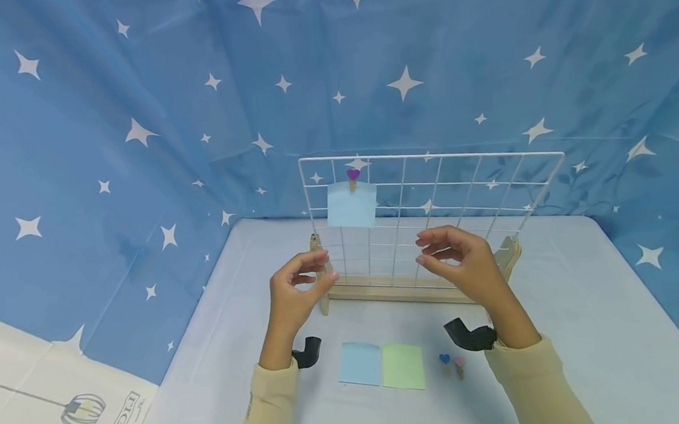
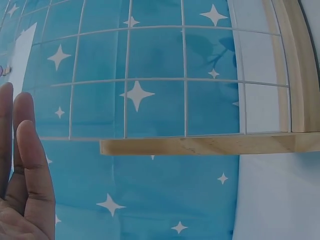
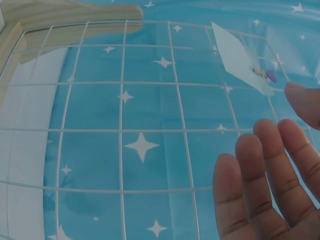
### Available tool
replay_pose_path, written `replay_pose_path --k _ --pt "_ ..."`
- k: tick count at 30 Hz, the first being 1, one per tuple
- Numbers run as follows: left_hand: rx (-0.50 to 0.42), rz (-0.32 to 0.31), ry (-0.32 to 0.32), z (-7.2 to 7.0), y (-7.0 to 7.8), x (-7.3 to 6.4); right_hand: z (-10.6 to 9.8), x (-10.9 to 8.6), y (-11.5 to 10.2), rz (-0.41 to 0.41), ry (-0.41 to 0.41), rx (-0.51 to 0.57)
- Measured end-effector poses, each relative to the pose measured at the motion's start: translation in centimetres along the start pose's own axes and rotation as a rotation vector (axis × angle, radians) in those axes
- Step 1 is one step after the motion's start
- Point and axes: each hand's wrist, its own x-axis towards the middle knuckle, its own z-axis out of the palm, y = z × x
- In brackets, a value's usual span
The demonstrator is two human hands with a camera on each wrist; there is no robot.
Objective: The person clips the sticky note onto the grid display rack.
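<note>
A white wire grid [image 1: 426,184] stands upright in a wooden base [image 1: 392,292]. Near its upper left hangs a light blue paper sheet [image 1: 351,206], fixed by a small wooden clothespin with a purple heart [image 1: 353,174]. My left hand [image 1: 298,284] is held in front of the grid's left end, fingers gently bent and nothing between them. Before the middle right of the grid is my right hand [image 1: 460,259], thumb and fingertips apart, also holding nothing. Both wrist views show the fingers relaxed, with the clipped sheet [image 3: 240,60] beyond the right fingertips.
On the white table [image 1: 211,405] lie a blue note sheet [image 1: 360,363] and a green one [image 1: 403,366], side by side. To their right are two clothespins, one with a blue heart [image 1: 445,358], one with a pink heart [image 1: 459,361]. A starry blue curtain [image 1: 305,63] hangs behind.
</note>
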Motion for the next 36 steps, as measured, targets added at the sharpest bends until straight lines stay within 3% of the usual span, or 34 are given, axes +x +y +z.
replay_pose_path --k 36 --pt "-0.049 -0.069 -0.048 0.9 -2.3 -3.5 -0.7 -4.6 2.2 0.068 -0.011 -0.012"
